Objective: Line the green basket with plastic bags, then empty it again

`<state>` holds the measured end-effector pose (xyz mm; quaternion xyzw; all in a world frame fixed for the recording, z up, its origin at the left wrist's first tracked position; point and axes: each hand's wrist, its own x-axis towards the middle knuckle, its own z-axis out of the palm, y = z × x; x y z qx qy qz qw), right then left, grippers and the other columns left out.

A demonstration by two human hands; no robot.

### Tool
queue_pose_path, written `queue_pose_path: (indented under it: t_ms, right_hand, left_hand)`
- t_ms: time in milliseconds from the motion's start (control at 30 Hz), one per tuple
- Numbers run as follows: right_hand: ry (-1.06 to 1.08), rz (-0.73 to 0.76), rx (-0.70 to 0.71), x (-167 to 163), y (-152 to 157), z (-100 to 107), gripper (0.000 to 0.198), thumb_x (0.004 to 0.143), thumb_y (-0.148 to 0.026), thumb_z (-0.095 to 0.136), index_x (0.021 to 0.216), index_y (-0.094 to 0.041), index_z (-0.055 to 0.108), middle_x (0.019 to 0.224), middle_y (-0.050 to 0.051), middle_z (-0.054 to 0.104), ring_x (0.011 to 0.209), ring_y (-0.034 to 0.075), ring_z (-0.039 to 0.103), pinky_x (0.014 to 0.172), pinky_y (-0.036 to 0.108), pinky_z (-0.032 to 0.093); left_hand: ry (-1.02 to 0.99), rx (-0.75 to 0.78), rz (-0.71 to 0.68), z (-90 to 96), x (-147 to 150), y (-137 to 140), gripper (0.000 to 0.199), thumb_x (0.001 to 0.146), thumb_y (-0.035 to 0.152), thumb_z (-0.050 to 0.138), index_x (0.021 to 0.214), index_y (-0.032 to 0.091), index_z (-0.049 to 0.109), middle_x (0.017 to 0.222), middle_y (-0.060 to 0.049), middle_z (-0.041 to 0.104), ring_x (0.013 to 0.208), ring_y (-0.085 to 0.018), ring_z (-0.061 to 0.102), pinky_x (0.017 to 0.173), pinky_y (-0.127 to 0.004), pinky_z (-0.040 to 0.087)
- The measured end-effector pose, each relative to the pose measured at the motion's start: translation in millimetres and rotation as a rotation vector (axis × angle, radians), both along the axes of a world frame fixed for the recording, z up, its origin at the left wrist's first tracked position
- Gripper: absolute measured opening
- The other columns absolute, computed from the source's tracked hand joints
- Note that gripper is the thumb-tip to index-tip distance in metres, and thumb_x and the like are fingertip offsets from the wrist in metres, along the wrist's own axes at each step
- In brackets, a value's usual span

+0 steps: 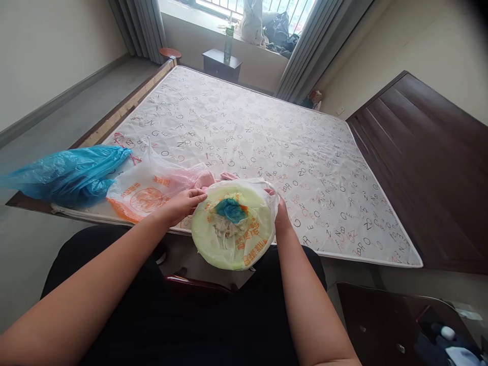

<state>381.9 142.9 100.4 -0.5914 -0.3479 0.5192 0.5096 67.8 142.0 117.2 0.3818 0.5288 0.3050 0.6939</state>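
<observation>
In front of my lap I hold a round, pale green, basin-like thing [206,244], covered by a thin clear plastic bag [254,236] with orange lettering. Crumpled blue plastic [231,210] and whitish plastic lie at its middle. My left hand [188,203] is closed at the upper left rim, fingertips on the plastic bag. At the right rim, my right hand [280,206] is closed on the bag's gathered edge, partly hidden by the film. Just left, a white and pink plastic bag [148,195] with orange print lies on the mattress [259,137], beside a filled blue plastic bag [76,170].
A dark headboard [423,168] stands on the right. Beyond the mattress, a bottle [229,43] sits on a nightstand [221,66] below the window. At lower right, a dark cabinet [377,320] holds several small items. A red-brown chair edge [198,284] shows beneath me.
</observation>
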Motion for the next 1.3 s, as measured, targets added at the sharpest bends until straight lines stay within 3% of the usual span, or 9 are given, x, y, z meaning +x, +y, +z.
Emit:
queue_pose_path:
  t_ms: [200, 333, 433, 567, 700, 900, 1133, 1200, 1300]
  right_hand:
    - [0.064, 0.057, 0.022, 1.0, -5.0, 3.2, 0.038, 0.077, -0.054, 0.076, 0.101, -0.025, 0.069, 0.089, 0.002, 0.073, 0.08, 0.021, 0.067, 0.071, 0.034, 0.056]
    - [0.09, 0.166, 0.03, 0.5, -7.7, 3.0, 0.046, 0.071, -0.049, 0.085, 0.108, -0.024, 0.073, 0.101, 0.005, 0.076, 0.088, 0.023, 0.069, 0.075, 0.034, 0.057]
    - [0.081, 0.215, 0.012, 0.8, -8.5, -0.5, 0.046, 0.067, -0.045, 0.088, 0.105, -0.023, 0.075, 0.101, 0.005, 0.077, 0.087, 0.023, 0.07, 0.074, 0.032, 0.056]
    - [0.006, 0.179, 0.008, 3.7, -7.1, -7.6, 0.033, 0.07, -0.041, 0.086, 0.093, -0.022, 0.073, 0.089, 0.002, 0.076, 0.074, 0.018, 0.067, 0.065, 0.028, 0.052]
    - [-0.002, 0.173, 0.025, 7.6, -4.6, -14.3, 0.027, 0.073, -0.039, 0.083, 0.091, -0.023, 0.071, 0.088, 0.0, 0.075, 0.072, 0.016, 0.065, 0.065, 0.027, 0.052]
    - [-0.027, 0.141, 0.037, 9.4, -3.4, -17.9, 0.028, 0.074, -0.04, 0.082, 0.09, -0.022, 0.069, 0.084, 0.0, 0.073, 0.067, 0.015, 0.061, 0.059, 0.026, 0.049]
    - [-0.036, 0.165, 0.024, 9.9, -2.4, -17.8, 0.024, 0.077, -0.039, 0.078, 0.084, -0.021, 0.064, 0.074, -0.004, 0.066, 0.06, 0.012, 0.054, 0.056, 0.023, 0.043]
    - [-0.036, 0.15, 0.026, 11.1, -1.4, -19.1, 0.023, 0.076, -0.038, 0.078, 0.084, -0.021, 0.064, 0.075, -0.004, 0.066, 0.061, 0.012, 0.054, 0.056, 0.023, 0.043]
    - [-0.054, 0.11, 0.015, 13.7, 0.1, -21.4, 0.024, 0.076, -0.038, 0.077, 0.085, -0.021, 0.063, 0.076, -0.004, 0.066, 0.062, 0.012, 0.053, 0.058, 0.024, 0.044]
  left_hand:
    - [-0.249, -0.088, 0.029, -7.5, 8.2, -0.7, 0.042, 0.078, 0.05, 0.085, 0.098, 0.015, 0.073, 0.096, -0.012, 0.077, 0.092, -0.026, 0.073, 0.077, -0.034, 0.061]
    - [-0.262, -0.115, -0.031, -7.4, 9.7, -0.5, 0.049, 0.066, 0.047, 0.094, 0.093, 0.014, 0.069, 0.09, -0.01, 0.074, 0.08, -0.02, 0.071, 0.074, -0.031, 0.059]
    - [-0.144, -0.068, 0.022, -11.3, 9.2, 1.9, 0.057, 0.06, 0.054, 0.094, 0.084, 0.017, 0.059, 0.079, -0.004, 0.067, 0.069, -0.016, 0.064, 0.064, -0.028, 0.053]
    - [0.213, 0.198, 0.131, -17.1, 4.3, 9.0, 0.054, 0.071, 0.066, 0.08, 0.081, 0.02, 0.053, 0.073, 0.002, 0.057, 0.061, -0.013, 0.052, 0.057, -0.026, 0.041]
    - [0.517, 0.415, 0.027, -9.1, -3.8, 14.0, 0.048, 0.077, 0.066, 0.072, 0.078, 0.021, 0.055, 0.074, 0.001, 0.056, 0.069, -0.016, 0.052, 0.062, -0.028, 0.039]
    - [0.372, 0.258, -0.274, 7.3, -13.6, 12.0, 0.047, 0.071, 0.063, 0.076, 0.084, 0.02, 0.063, 0.078, -0.002, 0.06, 0.067, -0.018, 0.053, 0.061, -0.029, 0.04]
    - [0.852, 0.566, -0.061, 1.5, -13.8, 13.7, 0.034, 0.08, 0.052, 0.07, 0.076, 0.022, 0.055, 0.073, -0.001, 0.056, 0.072, -0.02, 0.052, 0.066, -0.031, 0.036]
    - [0.831, 0.561, -0.101, 1.4, -12.3, 13.1, 0.035, 0.082, 0.055, 0.068, 0.082, 0.022, 0.058, 0.08, -0.003, 0.062, 0.078, -0.022, 0.057, 0.069, -0.031, 0.039]
    - [0.624, 0.4, -0.197, 4.7, -15.1, 12.0, 0.047, 0.079, 0.063, 0.07, 0.097, 0.019, 0.066, 0.096, -0.007, 0.069, 0.087, -0.025, 0.063, 0.071, -0.031, 0.045]
